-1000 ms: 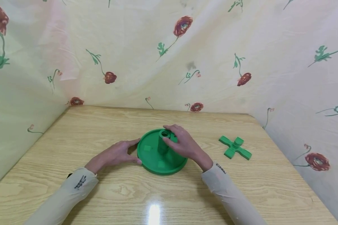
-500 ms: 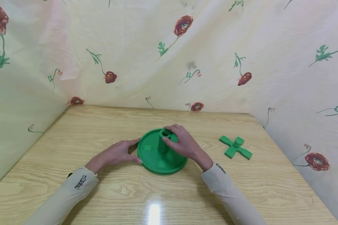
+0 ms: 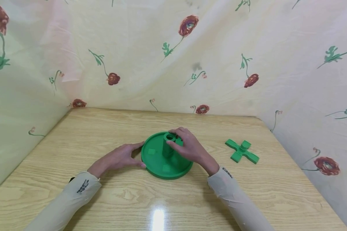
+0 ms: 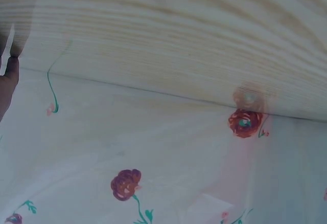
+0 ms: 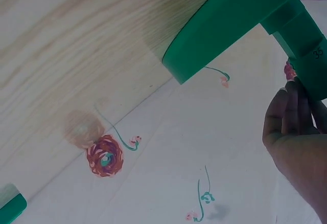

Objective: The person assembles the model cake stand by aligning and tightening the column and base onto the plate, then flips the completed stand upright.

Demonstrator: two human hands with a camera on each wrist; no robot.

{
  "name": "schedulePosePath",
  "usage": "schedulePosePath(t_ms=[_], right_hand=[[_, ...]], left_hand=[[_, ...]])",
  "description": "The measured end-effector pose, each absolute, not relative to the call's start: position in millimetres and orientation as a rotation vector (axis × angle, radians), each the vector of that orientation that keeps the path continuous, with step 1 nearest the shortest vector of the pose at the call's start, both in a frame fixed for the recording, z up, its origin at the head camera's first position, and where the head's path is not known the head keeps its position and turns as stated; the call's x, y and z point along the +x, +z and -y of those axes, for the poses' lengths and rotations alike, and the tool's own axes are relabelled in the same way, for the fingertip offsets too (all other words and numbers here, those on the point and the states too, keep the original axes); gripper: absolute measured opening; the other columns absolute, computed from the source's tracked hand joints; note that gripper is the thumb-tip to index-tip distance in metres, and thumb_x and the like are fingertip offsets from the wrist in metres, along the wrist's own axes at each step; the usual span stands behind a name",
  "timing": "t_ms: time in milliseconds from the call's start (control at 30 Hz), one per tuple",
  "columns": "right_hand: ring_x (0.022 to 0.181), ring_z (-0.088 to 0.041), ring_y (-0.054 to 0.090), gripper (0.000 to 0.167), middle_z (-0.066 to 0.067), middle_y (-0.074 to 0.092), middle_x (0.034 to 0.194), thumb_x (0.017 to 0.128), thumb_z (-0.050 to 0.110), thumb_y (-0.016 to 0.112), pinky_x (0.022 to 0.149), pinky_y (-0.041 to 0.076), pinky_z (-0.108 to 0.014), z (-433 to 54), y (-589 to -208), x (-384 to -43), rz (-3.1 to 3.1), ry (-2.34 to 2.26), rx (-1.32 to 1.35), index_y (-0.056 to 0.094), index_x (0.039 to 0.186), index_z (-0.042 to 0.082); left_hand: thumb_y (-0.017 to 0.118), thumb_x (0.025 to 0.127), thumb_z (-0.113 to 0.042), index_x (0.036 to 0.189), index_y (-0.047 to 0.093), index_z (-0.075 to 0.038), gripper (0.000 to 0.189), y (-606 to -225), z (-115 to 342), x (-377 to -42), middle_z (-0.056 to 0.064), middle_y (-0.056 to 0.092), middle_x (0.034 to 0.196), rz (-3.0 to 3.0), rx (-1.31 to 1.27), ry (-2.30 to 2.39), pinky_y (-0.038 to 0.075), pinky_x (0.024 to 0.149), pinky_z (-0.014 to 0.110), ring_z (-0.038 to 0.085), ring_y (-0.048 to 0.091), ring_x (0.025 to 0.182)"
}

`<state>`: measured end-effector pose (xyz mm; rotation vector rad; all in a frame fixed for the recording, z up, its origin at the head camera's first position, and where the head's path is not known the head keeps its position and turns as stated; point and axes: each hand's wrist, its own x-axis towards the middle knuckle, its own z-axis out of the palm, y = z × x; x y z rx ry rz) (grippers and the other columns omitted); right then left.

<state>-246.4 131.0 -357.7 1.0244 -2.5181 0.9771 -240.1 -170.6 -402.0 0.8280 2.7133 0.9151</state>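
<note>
A green round disc with a raised rim point(image 3: 150, 163) lies on the wooden table in the head view. From its middle rises a green hollow post point(image 3: 167, 147), upright, with a round hole in its top; the right wrist view shows 35 marked on the post point(image 5: 305, 55). My right hand point(image 3: 189, 146) grips the post near its top, thumb on the near side and fingers behind. On the disc's left edge, my left hand point(image 3: 121, 157) holds the rim between spread thumb and fingers. Only part of the left hand point(image 4: 7, 83) shows in the left wrist view.
To the right on the table point(image 3: 127, 195) lies a green cross-shaped piece point(image 3: 243, 151) with a short peg at its centre. A flowered cloth point(image 3: 150, 64) hangs along the table's back and sides.
</note>
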Motion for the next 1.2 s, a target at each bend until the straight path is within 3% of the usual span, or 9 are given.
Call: schedulePosePath(t_ms=[233, 433, 533, 967, 1200], right_hand=[[0.095, -0.027, 0.059, 0.038, -0.014, 0.065, 0.113, 0.099, 0.015, 0.073, 0.079, 0.055, -0.044, -131, -357, -246, 2.522, 0.974, 1.020, 0.066, 0.131, -0.005], [0.113, -0.033, 0.059, 0.050, -0.019, 0.063, 0.129, 0.102, 0.022, 0.068, 0.092, 0.053, -0.050, -136, -355, -243, 2.654, 0.985, 0.989, 0.056, 0.143, -0.004], [0.113, -0.035, 0.059, 0.052, -0.020, 0.062, 0.127, 0.104, 0.024, 0.066, 0.093, 0.052, -0.051, -145, -353, -242, 2.702, 0.988, 0.958, 0.052, 0.146, -0.004], [0.113, -0.042, 0.060, 0.040, -0.027, 0.061, 0.126, 0.107, 0.018, 0.061, 0.086, 0.054, -0.058, -244, -348, -228, 2.717, 0.888, 0.667, 0.058, 0.137, -0.007], [0.108, -0.045, 0.060, 0.041, -0.031, 0.058, 0.124, 0.108, 0.017, 0.059, 0.086, 0.053, -0.058, -300, -340, -219, 2.732, 0.842, 0.519, 0.055, 0.136, -0.012]], left_hand=[[0.081, 0.083, -0.059, 0.159, 0.037, 0.000, 0.106, -403, 171, -240, 0.020, 0.047, 0.155, -2.721, 0.826, 0.907, 0.037, 0.115, 0.054, 0.036, 0.042, 0.144], [0.080, 0.084, -0.060, 0.159, 0.036, 0.001, 0.106, -405, 172, -238, 0.020, 0.046, 0.156, -2.721, 0.826, 0.905, 0.037, 0.115, 0.055, 0.037, 0.042, 0.144], [0.080, 0.084, -0.061, 0.159, 0.036, 0.001, 0.107, -405, 171, -238, 0.020, 0.046, 0.156, -2.723, 0.824, 0.912, 0.037, 0.115, 0.055, 0.037, 0.041, 0.145], [0.080, 0.083, -0.062, 0.159, 0.037, 0.000, 0.108, -402, 172, -240, 0.020, 0.046, 0.156, -2.728, 0.829, 0.909, 0.036, 0.115, 0.057, 0.038, 0.041, 0.144], [0.080, 0.083, -0.061, 0.159, 0.037, 0.000, 0.107, -404, 172, -241, 0.020, 0.047, 0.155, -2.726, 0.838, 0.906, 0.036, 0.115, 0.056, 0.037, 0.042, 0.144]])
